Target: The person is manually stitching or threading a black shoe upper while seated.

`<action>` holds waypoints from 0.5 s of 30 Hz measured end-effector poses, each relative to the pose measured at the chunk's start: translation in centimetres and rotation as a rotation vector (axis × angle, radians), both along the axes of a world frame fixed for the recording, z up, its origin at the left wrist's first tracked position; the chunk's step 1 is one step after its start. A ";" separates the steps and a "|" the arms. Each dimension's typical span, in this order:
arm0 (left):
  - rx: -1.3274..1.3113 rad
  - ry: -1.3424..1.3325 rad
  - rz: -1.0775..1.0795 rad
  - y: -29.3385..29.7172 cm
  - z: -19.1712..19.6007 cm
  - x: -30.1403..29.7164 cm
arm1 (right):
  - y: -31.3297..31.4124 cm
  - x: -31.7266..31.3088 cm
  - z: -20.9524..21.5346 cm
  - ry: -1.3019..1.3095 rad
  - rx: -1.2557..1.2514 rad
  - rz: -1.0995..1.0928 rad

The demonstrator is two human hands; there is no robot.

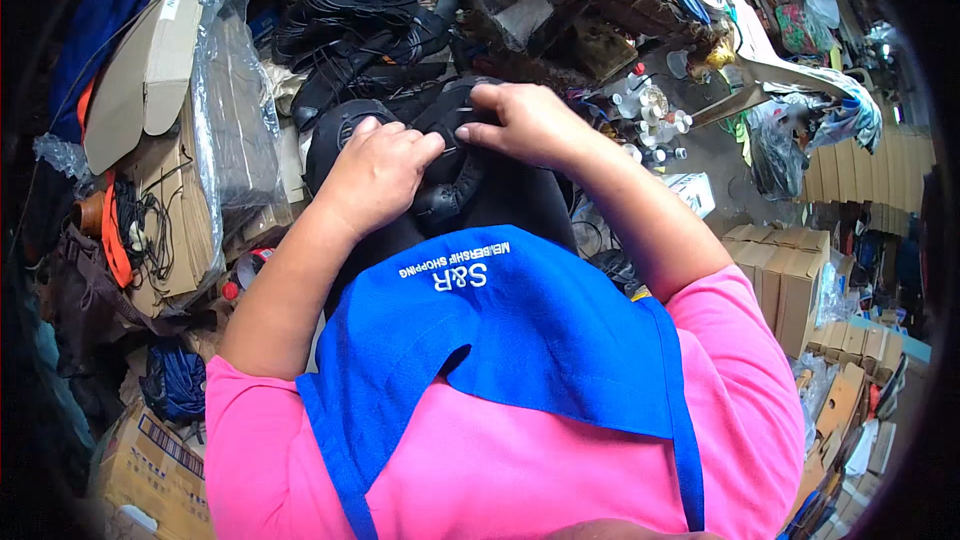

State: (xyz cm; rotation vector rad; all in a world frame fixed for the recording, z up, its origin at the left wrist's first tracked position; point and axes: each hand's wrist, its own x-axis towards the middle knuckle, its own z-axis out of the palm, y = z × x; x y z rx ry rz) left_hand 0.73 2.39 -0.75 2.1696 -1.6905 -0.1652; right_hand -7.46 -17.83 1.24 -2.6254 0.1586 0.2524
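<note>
Left hand (385,162) curls, right hand (522,122) bends, both on black, rounded, seemingly padded pieces (438,117)! Gripping? Can't tell.

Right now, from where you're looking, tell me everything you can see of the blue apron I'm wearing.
The blue apron looks like plain cloth, bright blue, with white lettering that appears upside down in this view. It bulges over your front, its far edge curving above dark legwear. The nearer edge droops against your pink shirt, with a small dark fold near the middle. One strap runs back along each side. Your left hand and right hand are clear of it.
</note>
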 end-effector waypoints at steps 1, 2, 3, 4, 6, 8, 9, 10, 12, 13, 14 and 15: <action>0.003 -0.039 -0.011 0.3 -0.1 0.1 | 0.1 0.0 -0.3 -0.032 0.077 0.015; 0.001 -0.038 -0.010 0.6 0.0 0.2 | 0.6 0.2 -0.2 -0.023 0.088 -0.024; 0.031 -0.068 -0.001 1.1 0.3 0.2 | 0.4 0.3 -0.3 -0.004 0.106 -0.066; 0.061 -0.099 0.006 1.8 0.5 0.3 | 0.4 0.4 -0.6 0.013 0.125 -0.110; 0.055 -0.109 0.092 4.6 0.2 1.1 | -0.7 -0.4 -1.5 -0.019 0.123 -0.180; -0.013 0.036 0.236 7.1 0.6 1.3 | -0.4 -0.6 -0.9 0.033 0.103 -0.166; -0.011 0.036 0.238 7.3 0.8 1.5 | -0.3 -0.5 -0.6 0.036 0.105 -0.185; -0.145 0.143 0.268 7.5 1.2 1.6 | -0.1 -0.3 -0.4 0.034 0.107 -0.197; -0.284 0.245 0.297 7.2 2.2 2.0 | -0.5 -0.3 -0.3 0.024 0.049 -0.127; -0.392 0.386 0.357 6.7 2.8 1.8 | -0.6 -0.5 -0.3 -0.087 0.243 -0.152; -0.502 0.528 0.412 6.3 3.3 1.7 | -0.6 -0.6 0.0 -0.197 0.437 -0.178; -0.567 0.528 0.389 6.0 3.6 1.9 | -1.1 -1.0 0.9 -0.223 0.549 -0.163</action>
